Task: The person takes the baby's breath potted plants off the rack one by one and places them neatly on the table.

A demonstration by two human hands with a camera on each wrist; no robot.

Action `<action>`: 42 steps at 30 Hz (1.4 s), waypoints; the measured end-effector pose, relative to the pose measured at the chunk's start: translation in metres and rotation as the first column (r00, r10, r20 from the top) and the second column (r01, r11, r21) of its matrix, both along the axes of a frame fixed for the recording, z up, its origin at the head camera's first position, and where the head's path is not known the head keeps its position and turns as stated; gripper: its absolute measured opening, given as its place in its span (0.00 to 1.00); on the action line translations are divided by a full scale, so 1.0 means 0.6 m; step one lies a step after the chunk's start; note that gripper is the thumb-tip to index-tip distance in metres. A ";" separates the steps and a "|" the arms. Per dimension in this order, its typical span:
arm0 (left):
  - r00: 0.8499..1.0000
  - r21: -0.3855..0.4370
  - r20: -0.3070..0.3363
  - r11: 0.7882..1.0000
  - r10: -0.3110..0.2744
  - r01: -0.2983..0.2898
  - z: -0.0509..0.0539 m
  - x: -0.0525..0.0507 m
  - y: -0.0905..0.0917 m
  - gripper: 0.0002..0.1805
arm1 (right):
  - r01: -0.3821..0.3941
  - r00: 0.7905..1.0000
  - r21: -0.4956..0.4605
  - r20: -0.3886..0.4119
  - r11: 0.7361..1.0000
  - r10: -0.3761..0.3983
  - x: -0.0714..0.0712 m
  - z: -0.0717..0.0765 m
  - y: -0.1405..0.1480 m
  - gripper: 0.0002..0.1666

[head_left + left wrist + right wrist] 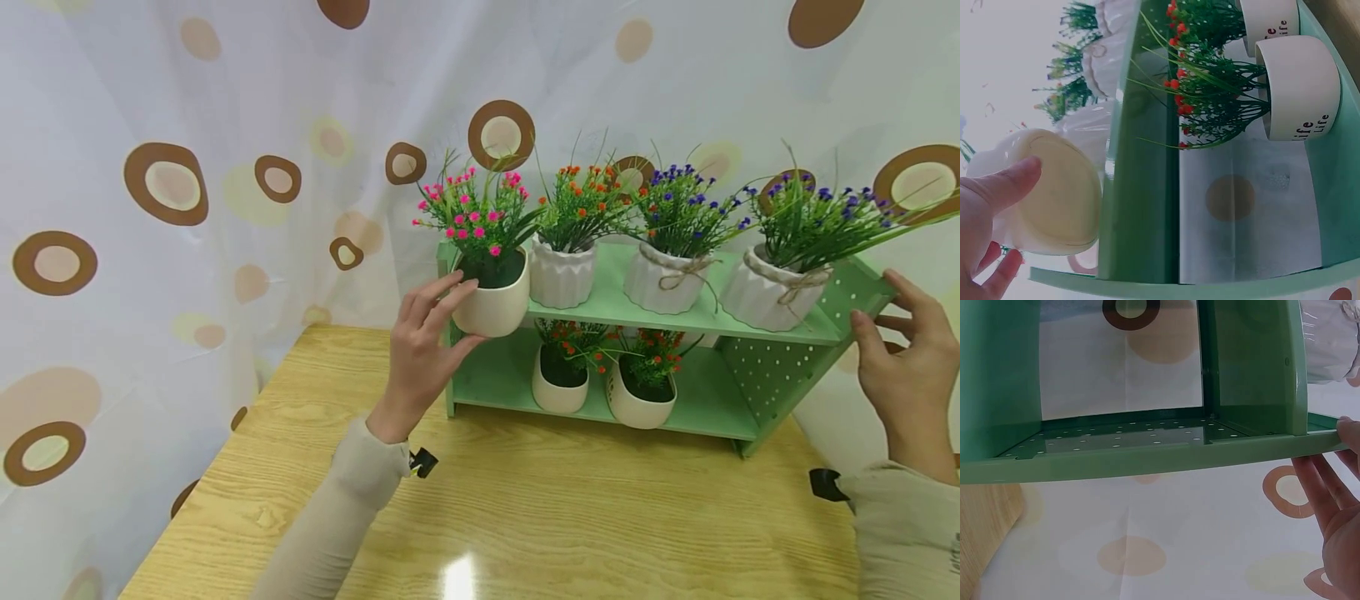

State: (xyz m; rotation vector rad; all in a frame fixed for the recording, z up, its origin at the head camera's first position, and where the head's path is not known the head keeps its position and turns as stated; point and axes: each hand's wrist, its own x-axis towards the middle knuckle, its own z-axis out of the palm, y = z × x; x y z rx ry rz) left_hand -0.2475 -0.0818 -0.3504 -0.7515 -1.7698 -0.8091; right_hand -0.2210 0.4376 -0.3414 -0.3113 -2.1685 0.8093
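My left hand grips a cream pot of pink flowers at the left end of the upper shelf. Its thumb presses the pot's underside, which shows in the left wrist view; fingertips lie on the rim. At the other end, my right hand pinches the top of the side panel of a green two-tier shelf. In the right wrist view, fingers lie outside that panel and the thumb is at its edge. Beside the pink pot stand a white pot of orange flowers and two with purple flowers.
Two cream pots with red flowers stand on the lower shelf, their printed sides visible in the left wrist view. The shelf stands on a wooden table before a curtain patterned with circles.
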 end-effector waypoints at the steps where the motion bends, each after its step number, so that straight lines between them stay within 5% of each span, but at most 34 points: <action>1: 1.000 0.001 -0.005 1.000 -0.002 0.002 0.001 0.004 -0.003 0.39 | 0.003 1.000 -0.003 0.005 1.000 -0.003 0.000 0.000 0.000 0.33; 14: 1.000 0.043 0.008 0.999 0.001 -0.001 0.009 0.057 -0.060 0.38 | 0.011 1.000 -0.003 0.000 1.000 -0.011 0.001 -0.001 -0.002 0.32; 20: 1.000 0.070 -0.014 0.997 0.027 -0.026 0.007 0.068 -0.097 0.38 | 0.017 1.000 -0.001 0.005 1.000 -0.017 0.001 -0.001 -0.003 0.33; 30: 0.997 0.122 0.015 0.990 0.075 -0.076 -0.010 0.052 -0.154 0.38 | 0.005 1.000 0.011 -0.015 1.000 -0.005 0.000 -0.003 -0.002 0.33; 42: 0.988 0.154 0.105 0.980 0.113 -0.128 -0.041 0.018 -0.181 0.37 | -0.006 0.999 0.008 -0.038 1.000 0.007 0.000 -0.004 -0.001 0.32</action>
